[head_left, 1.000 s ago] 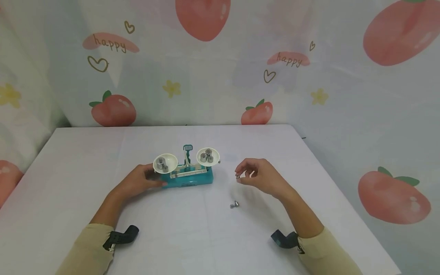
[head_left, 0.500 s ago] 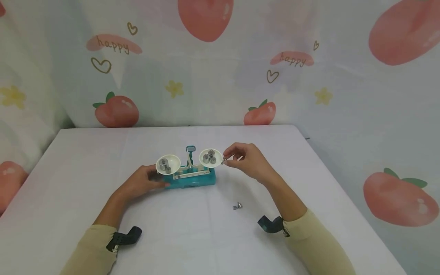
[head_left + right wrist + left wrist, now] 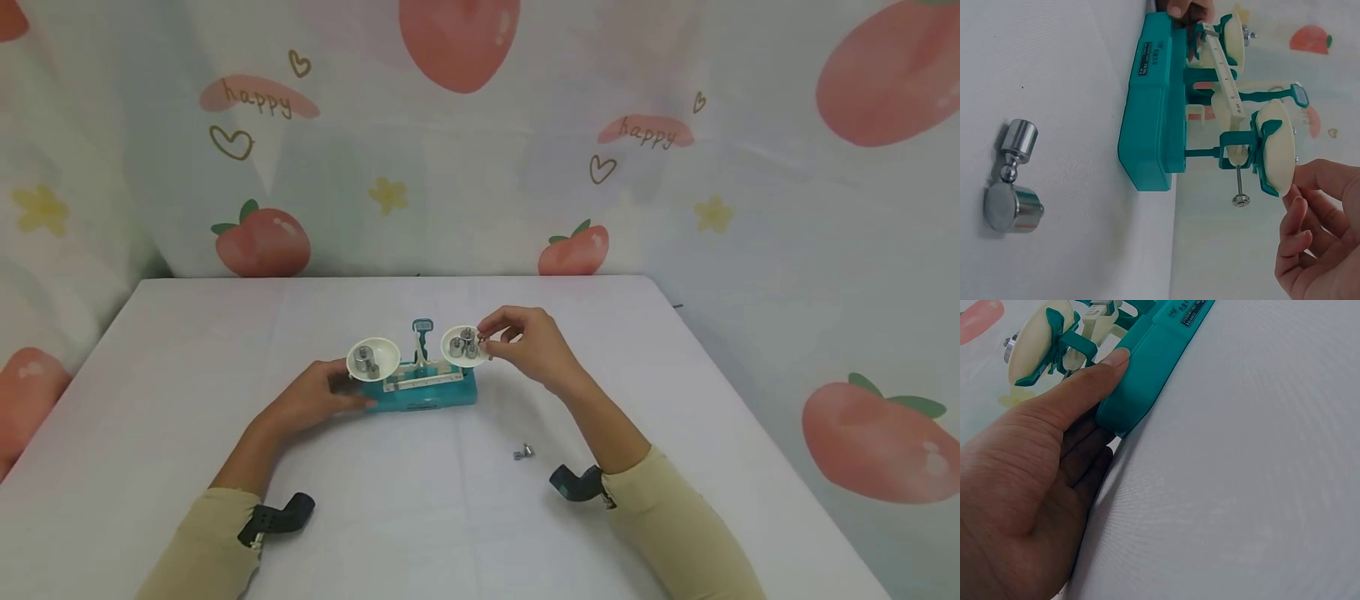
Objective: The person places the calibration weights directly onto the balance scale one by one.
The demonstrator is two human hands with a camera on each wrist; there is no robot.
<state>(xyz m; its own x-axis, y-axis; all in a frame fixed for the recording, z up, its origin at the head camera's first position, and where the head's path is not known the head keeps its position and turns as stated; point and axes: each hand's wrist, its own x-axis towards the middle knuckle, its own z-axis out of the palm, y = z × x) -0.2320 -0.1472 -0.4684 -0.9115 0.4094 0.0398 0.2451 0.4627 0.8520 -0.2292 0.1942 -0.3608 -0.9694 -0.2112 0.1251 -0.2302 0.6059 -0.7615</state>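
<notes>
A teal balance scale (image 3: 423, 398) with two cream pans stands on the table. My left hand (image 3: 318, 396) grips the left end of its base, thumb (image 3: 1094, 381) on the front and fingers behind. Metal weights (image 3: 364, 358) sit in the left pan (image 3: 387, 358). In the right pan (image 3: 448, 337) stand several more weights (image 3: 467, 337). My right hand (image 3: 528, 343) pinches a small metal weight (image 3: 482, 338) at the right rim of that pan. The right wrist view shows the right hand (image 3: 1322, 231) with fingertips at the pan's edge, the weight hidden behind it.
Two loose metal weights lie on the white table, one (image 3: 1020, 140) close beside the other (image 3: 1013, 209), in front of the scale's right side. A printed cloth (image 3: 465, 167) hangs behind the table's far edge (image 3: 345, 278).
My right hand has moved left and away from me, from above the table to the right pan, carrying the small weight. The left hand keeps its grip on the base.
</notes>
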